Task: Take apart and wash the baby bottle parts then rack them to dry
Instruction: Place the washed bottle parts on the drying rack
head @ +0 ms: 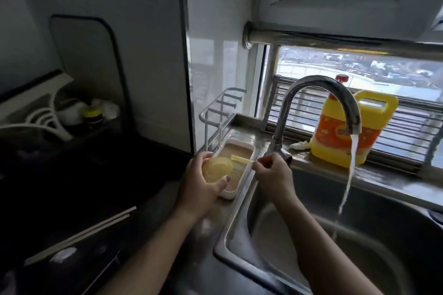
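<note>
Left hand cups translucent yellow part, right hand pinches stick

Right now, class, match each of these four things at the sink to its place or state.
Things: 1 tap; 2 detergent jug; 3 round yellow bottle part; 4 thin yellow straw.
States: a held in the left hand; b running water; c pinched by the right hand; d standing on the steel ledge.
Pairs: 1-b, 2-d, 3-a, 4-c.
</note>
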